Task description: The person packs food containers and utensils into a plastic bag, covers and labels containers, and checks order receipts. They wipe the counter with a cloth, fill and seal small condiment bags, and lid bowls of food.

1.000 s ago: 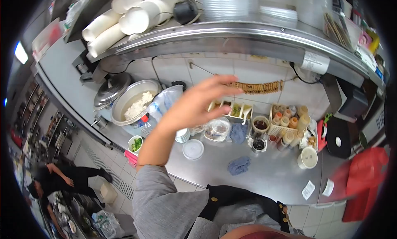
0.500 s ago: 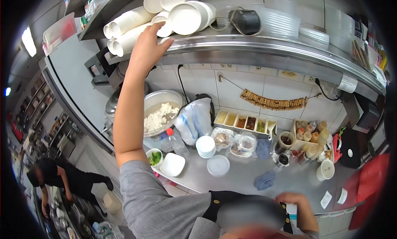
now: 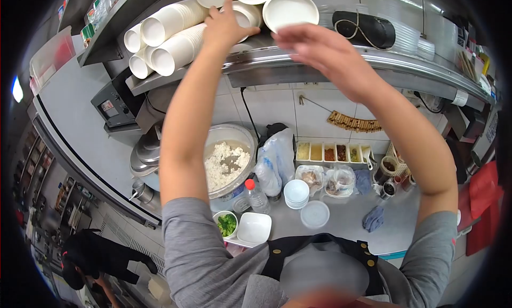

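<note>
My left hand [image 3: 226, 26] is raised to the metal shelf, its fingers spread in front of a stack of white paper bowls [image 3: 246, 15]. Whether the fingertips touch the bowls is hard to see. Just right of it, my right hand [image 3: 328, 55] is up at the shelf edge, blurred, with the fingers stretched out below a larger white bowl stack [image 3: 290, 11]. Nothing shows in that hand. Nested white paper cups [image 3: 176, 55] lie on their sides to the left of my left hand.
A black cylindrical object with a cord [image 3: 368, 31] and clear plastic lids stand along the shelf [image 3: 298, 60]. Below are a large basin of white crumbly food [image 3: 210, 175], a red-capped bottle [image 3: 258, 199], small white bowls [image 3: 296, 193] and a condiment tray [image 3: 333, 152]. Another person [image 3: 101, 254] bends at lower left.
My right hand has risen from the counter's front edge to the shelf. My left hand has shifted right along the bowls. The view has turned, and the large bowl stack now sits apart.
</note>
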### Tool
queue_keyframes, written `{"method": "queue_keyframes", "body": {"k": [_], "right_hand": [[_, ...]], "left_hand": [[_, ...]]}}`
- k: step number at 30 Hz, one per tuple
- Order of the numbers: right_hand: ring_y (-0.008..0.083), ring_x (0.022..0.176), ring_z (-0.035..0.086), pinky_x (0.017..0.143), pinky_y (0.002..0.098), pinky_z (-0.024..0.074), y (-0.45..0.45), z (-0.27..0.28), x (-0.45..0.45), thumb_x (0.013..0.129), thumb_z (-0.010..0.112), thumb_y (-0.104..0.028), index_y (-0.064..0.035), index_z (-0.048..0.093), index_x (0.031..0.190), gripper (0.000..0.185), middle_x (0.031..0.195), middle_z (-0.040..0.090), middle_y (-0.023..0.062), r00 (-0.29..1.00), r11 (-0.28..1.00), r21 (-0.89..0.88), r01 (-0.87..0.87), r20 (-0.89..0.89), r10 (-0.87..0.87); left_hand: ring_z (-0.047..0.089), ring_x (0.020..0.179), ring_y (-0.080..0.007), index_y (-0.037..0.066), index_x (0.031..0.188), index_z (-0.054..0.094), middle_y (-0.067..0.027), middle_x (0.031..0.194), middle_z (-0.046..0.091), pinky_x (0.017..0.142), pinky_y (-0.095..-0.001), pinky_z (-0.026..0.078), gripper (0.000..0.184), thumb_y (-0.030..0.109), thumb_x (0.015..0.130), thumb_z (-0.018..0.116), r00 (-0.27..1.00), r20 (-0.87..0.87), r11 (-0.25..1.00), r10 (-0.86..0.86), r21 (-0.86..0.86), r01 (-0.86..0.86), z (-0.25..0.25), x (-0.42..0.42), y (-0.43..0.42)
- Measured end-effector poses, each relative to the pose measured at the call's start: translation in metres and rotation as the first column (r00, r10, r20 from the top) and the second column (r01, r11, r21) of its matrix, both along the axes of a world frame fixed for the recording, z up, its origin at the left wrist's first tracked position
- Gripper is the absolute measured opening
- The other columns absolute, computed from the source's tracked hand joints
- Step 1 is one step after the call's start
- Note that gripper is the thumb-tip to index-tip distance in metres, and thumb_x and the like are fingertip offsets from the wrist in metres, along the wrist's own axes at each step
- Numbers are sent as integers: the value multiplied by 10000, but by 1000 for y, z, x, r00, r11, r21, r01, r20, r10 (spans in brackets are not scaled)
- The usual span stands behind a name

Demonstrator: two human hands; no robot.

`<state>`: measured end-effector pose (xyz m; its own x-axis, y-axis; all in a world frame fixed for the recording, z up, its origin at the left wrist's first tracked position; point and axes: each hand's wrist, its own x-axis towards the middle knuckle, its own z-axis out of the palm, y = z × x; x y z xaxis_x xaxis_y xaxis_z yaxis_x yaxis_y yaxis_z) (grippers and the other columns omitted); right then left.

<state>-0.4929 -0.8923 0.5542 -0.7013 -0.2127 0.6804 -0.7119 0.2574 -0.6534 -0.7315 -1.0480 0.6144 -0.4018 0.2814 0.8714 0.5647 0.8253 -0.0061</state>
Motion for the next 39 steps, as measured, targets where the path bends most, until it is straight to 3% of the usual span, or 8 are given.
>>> {"method": "queue_keyframes", "body": {"k": [5,9,12,22,24,28,32,39], "right_hand": [[218,1428,355,1205,407,268,-71,39,-75,1020,504,-381,15,417,1476,610,1542,374,151,998,965,-262,-29,45,43],[227,1328,462,1122,381,328,-67,77,-152,1016,485,-489,-35,479,1445,625,1424,524,112,979,873,-449,190,151,-135],[326,1352,470,1150,443,340,-57,98,-173,1031,353,-577,61,262,1502,798,1471,454,253,977,816,-577,-25,157,141],[293,1443,348,1170,449,249,-91,69,-100,1010,395,-608,-13,316,1530,793,1565,372,178,997,967,-244,76,43,-68],[242,1475,295,1178,438,215,-96,48,-90,941,539,-623,-118,356,1544,807,1591,364,126,997,993,-113,18,74,-10],[212,1271,534,1093,363,365,-123,-18,-84,1047,439,-478,-38,489,1435,589,1350,593,117,949,928,-215,-306,6,314],[159,1180,588,1051,328,408,-174,-45,-59,1065,468,-337,21,559,1304,439,1226,651,117,569,555,-205,-806,-13,822],[114,1098,588,976,271,429,-341,-70,-22,1011,577,-149,36,562,1277,325,1148,667,80,539,539,14,-842,6,842]], "left_hand": [[441,1274,-479,189,1504,313,-242,1412,388,929,-514,533,1084,475,633,893,995,26,993,101,-55,-100,-3,-34,17],[461,1236,-457,171,1433,398,-207,1358,423,899,-510,551,991,397,614,909,999,38,1000,12,-5,-12,4,1,-8],[400,1298,-488,170,1460,378,-229,1400,389,978,-533,499,1023,378,615,917,997,52,998,-54,-30,55,9,23,-33],[427,1270,-418,47,1408,421,-241,1338,448,1095,-470,359,877,127,628,815,938,-257,971,-231,8,241,-25,165,-147],[420,1271,-422,40,1415,400,-242,1347,432,1096,-479,355,896,132,631,824,953,-274,987,-129,59,151,-50,180,-181],[387,1296,-437,3,1449,312,-252,1364,383,1092,-501,349,989,175,649,868,869,-409,944,-277,53,326,-101,220,-214],[376,1307,-446,-5,1458,275,-255,1377,363,1088,-509,350,1035,185,647,889,922,-357,980,-146,73,184,-135,263,-251],[290,1354,-501,8,1468,259,-310,1439,254,1096,-565,324,1079,211,635,914,963,-217,982,161,128,-136,-157,365,-368]]}}
